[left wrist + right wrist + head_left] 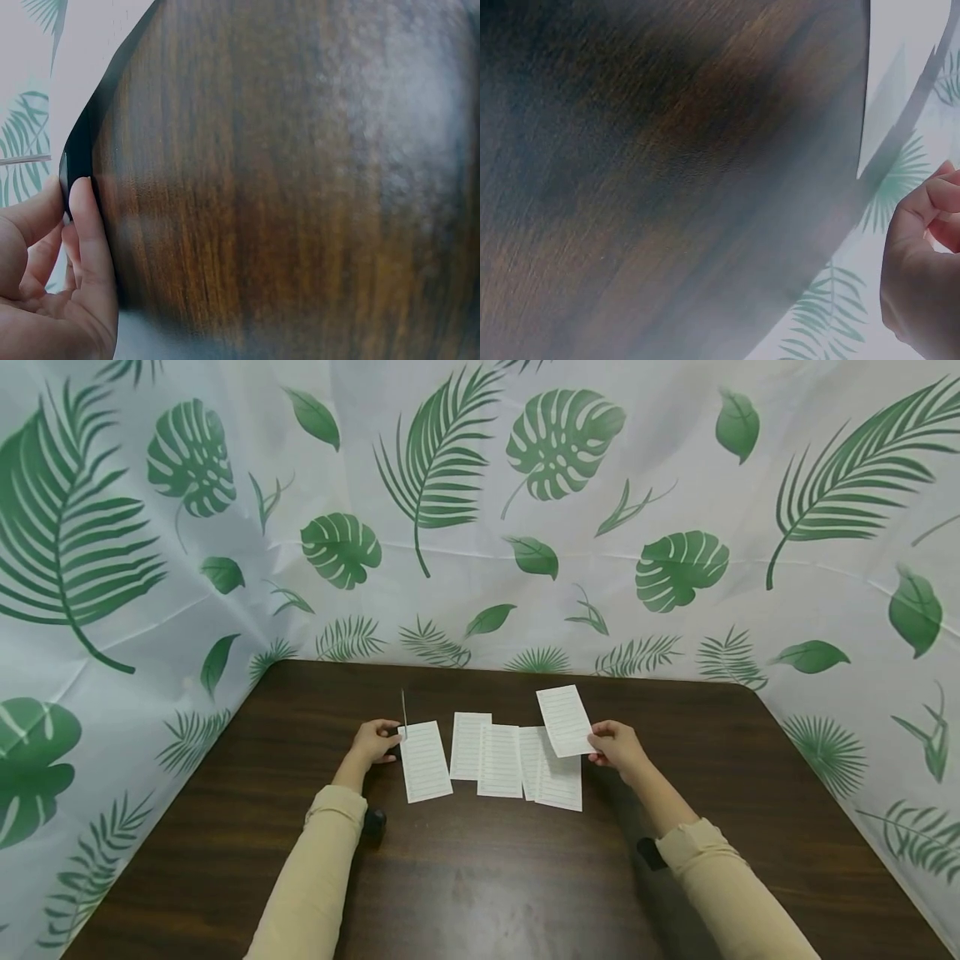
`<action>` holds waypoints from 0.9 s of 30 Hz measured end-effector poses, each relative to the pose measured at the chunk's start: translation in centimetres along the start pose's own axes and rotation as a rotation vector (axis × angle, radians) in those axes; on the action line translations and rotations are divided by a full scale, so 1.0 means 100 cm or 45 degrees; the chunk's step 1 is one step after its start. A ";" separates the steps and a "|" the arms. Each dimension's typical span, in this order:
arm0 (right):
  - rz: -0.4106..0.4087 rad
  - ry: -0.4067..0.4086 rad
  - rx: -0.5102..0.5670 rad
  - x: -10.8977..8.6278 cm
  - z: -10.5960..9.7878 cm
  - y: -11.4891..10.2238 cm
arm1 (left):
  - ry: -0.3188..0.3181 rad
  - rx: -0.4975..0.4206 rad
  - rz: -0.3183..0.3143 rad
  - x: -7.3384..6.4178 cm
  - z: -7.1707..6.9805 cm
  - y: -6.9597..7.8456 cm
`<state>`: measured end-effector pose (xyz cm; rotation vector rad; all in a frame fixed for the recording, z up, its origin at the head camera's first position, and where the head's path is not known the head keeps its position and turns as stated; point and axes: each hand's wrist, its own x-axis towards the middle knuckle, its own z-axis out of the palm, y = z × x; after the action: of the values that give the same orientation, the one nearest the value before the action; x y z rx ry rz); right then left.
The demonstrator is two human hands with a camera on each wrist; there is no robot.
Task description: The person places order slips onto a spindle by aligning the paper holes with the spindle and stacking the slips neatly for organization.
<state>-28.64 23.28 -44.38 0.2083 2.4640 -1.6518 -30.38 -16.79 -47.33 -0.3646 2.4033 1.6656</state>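
Observation:
My left hand [375, 742] is at the left edge of a white printed card [426, 762]. Its thumb and a finger pinch a small black piece [78, 154] beside that card; what kind of thing it is I cannot tell. A thin metal strip [403, 708] sticks up next to these fingers. My right hand [617, 747] grips another printed card [564, 720] by its lower right corner, tilted and raised over the rightmost card [561, 785] of the row. In the right wrist view, the thumb and fingers [930, 210] are bent, partly cut off by the frame.
Between the hands, more printed cards lie in a row: one at the left [468, 745], one in the middle [499, 762], and a partly covered one [529, 752]. They rest on a dark wooden table [465, 868]. A leaf-patterned white curtain [465, 593] hangs behind it.

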 end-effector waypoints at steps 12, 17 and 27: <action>-0.040 -0.093 0.067 -0.016 0.008 -0.017 | -0.008 -0.026 0.011 0.000 0.001 0.000; -0.049 -0.118 0.088 -0.022 0.014 -0.020 | -0.034 -0.049 0.000 0.000 0.002 -0.002; -0.084 -0.180 0.131 -0.030 0.029 -0.027 | -0.043 -0.034 -0.015 0.001 0.000 -0.001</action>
<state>-26.12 19.45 -42.35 0.0217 2.3086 -1.7566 -30.42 -16.84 -47.41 -0.3512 2.3520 1.6869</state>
